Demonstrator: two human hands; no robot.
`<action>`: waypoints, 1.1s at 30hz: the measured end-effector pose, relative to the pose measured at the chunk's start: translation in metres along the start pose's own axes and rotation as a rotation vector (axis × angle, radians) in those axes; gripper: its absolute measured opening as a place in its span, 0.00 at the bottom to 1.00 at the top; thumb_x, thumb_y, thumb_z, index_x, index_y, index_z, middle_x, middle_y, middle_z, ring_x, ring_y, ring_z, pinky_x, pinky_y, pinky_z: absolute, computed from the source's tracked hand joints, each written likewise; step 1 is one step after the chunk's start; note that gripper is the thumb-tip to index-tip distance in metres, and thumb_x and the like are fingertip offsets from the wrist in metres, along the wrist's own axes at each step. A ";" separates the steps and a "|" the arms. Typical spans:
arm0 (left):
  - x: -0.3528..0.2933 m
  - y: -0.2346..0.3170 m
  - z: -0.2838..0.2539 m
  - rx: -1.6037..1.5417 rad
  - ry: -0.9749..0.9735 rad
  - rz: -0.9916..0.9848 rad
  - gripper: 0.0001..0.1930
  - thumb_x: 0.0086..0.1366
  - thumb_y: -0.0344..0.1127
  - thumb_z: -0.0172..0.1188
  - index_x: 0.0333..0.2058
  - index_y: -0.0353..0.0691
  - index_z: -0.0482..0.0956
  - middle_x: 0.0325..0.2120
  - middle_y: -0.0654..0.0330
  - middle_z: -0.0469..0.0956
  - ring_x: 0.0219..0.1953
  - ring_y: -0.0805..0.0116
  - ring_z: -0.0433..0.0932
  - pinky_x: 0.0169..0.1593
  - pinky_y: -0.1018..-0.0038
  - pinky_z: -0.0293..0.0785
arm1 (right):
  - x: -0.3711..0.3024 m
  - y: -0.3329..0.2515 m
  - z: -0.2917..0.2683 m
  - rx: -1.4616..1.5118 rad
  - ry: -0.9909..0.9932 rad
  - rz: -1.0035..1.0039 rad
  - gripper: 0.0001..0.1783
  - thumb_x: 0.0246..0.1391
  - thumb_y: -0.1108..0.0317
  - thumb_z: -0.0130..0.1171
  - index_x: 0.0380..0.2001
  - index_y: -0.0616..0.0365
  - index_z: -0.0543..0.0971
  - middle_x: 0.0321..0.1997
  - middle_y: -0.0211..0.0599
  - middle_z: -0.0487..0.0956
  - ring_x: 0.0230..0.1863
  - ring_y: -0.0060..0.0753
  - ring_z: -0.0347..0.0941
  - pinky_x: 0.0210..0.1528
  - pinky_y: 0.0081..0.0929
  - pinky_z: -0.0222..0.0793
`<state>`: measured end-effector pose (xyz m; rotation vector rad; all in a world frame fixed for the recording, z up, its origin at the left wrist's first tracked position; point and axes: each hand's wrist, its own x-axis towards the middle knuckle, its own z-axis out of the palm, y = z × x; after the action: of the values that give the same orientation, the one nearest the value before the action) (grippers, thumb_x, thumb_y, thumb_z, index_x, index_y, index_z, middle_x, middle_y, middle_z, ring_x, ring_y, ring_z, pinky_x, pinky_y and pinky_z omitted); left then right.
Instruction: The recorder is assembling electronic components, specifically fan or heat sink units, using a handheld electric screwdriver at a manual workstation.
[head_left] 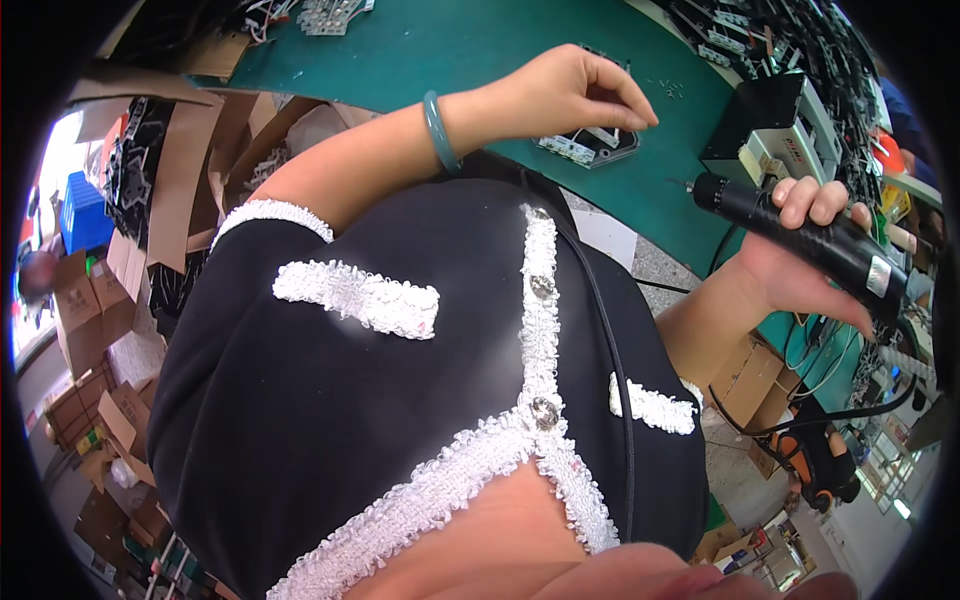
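Note:
My right hand (805,225) is wrapped round a black electric screwdriver (830,245), whose bit end points left over the table. A black cord runs from the tool's rear. My left hand (575,95), with a green bangle (437,130) on its wrist, is closed in a pinch of thumb and forefinger; whatever the fingertips hold is too small to make out. Just beneath that hand a dark flat housing with white parts (570,150) lies on the green table (420,55), partly hidden by the hand. Small loose screws (668,88) are scattered to its right.
A black and silver box-shaped machine (790,125) stands on the table's right, beside a heap of dark parts (730,40). Metal pieces (335,15) lie at the far left. Cardboard boxes (180,170) and a blue crate (87,215) stand left. A black cable (610,340) hangs across my front.

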<state>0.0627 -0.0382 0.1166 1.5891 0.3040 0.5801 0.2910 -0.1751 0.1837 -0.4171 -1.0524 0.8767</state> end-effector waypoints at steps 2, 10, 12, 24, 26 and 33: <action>-0.009 -0.009 0.007 0.109 0.044 0.093 0.06 0.59 0.27 0.63 0.36 0.37 0.84 0.32 0.62 0.82 0.37 0.74 0.80 0.44 0.78 0.76 | 0.014 0.003 0.007 -0.033 -0.104 0.010 0.55 0.32 0.16 0.51 0.48 0.55 0.76 0.35 0.34 0.69 0.31 0.32 0.67 0.39 0.33 0.61; -0.014 0.003 0.016 0.464 0.088 0.261 0.24 0.53 0.22 0.63 0.50 0.47 0.77 0.27 0.62 0.79 0.31 0.67 0.80 0.37 0.73 0.77 | 0.029 0.020 0.034 0.062 -0.216 -0.049 0.59 0.37 0.13 0.38 0.55 0.55 0.72 0.41 0.41 0.73 0.32 0.38 0.71 0.40 0.40 0.67; -0.013 0.002 0.017 0.507 0.088 0.302 0.26 0.52 0.22 0.63 0.52 0.49 0.75 0.26 0.63 0.78 0.30 0.67 0.79 0.36 0.72 0.77 | 0.027 0.025 0.030 0.083 -0.206 -0.040 0.60 0.37 0.12 0.38 0.55 0.55 0.72 0.41 0.42 0.74 0.32 0.39 0.71 0.40 0.41 0.67; -0.008 0.001 0.019 0.732 0.114 0.465 0.30 0.49 0.26 0.66 0.53 0.53 0.74 0.26 0.66 0.77 0.33 0.66 0.76 0.40 0.69 0.73 | 0.028 0.041 0.041 -0.027 -0.203 -0.143 0.61 0.35 0.13 0.37 0.54 0.59 0.70 0.37 0.47 0.76 0.28 0.42 0.74 0.35 0.42 0.73; -0.006 -0.004 0.016 0.717 0.094 0.442 0.30 0.48 0.27 0.67 0.53 0.53 0.74 0.28 0.66 0.77 0.34 0.66 0.76 0.42 0.69 0.72 | 0.027 0.047 0.038 -0.031 -0.182 -0.151 0.60 0.36 0.13 0.37 0.54 0.60 0.70 0.37 0.48 0.77 0.28 0.43 0.75 0.35 0.42 0.74; -0.017 -0.043 0.000 1.004 0.023 0.543 0.17 0.49 0.29 0.66 0.41 0.47 0.80 0.33 0.67 0.77 0.40 0.65 0.75 0.43 0.70 0.73 | 0.014 0.035 0.010 -0.116 0.003 -0.148 0.57 0.40 0.15 0.36 0.51 0.60 0.72 0.35 0.47 0.77 0.27 0.43 0.75 0.34 0.41 0.74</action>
<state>0.0553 -0.0424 0.0716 2.6755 0.1769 0.9395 0.2707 -0.1438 0.1729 -0.4315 -1.1204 0.6855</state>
